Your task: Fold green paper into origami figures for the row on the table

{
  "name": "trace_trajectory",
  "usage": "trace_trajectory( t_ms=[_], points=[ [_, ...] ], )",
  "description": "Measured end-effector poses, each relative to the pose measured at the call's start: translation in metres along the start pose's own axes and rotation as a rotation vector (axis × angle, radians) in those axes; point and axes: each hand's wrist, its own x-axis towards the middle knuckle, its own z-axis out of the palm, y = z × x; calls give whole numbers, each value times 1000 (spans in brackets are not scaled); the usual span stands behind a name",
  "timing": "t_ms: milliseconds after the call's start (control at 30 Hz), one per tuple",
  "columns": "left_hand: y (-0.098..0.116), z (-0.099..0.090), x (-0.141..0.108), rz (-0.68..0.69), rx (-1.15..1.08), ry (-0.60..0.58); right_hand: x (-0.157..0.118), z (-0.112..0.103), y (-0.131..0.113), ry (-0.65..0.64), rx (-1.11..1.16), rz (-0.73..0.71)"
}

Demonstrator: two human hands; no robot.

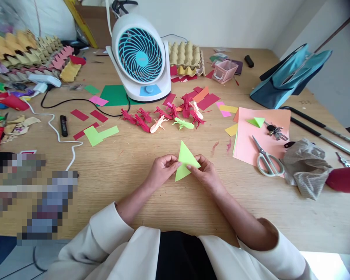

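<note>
A light green paper triangle [185, 160] is held up between my two hands, just over the wooden table. My left hand [163, 169] pinches its left edge between thumb and fingers. On the right side, my right hand [205, 171] grips the paper, thumb on the front face and fingers behind. Beyond the hands lies a row of small folded paper figures, among them a light green one [183, 123], a pale one [158, 123] and several red ones [142, 123]. Flat light green pieces [93, 136] rest to the left.
A white fan [141, 59] stands at the back. To the right are pink sheets [245, 144], scissors [267, 160], keys [276, 132], a crumpled bag [306, 167] and a blue bag [288, 79]. A black marker [63, 125] and a white cable [54, 124] lie left.
</note>
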Motion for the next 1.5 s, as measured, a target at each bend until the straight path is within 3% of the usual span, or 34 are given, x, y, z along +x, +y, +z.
trace_trajectory(
  t_ms=[400,1033,1500],
  points=[
    [2,2,-5,102,252,-43,-4,0,2,-4,-106,18],
    [8,9,-6,21,194,9,-7,4,-1,33,-339,-151],
    [7,9,-4,13,219,37,-8,4,4,19,-335,-227]
  ],
)
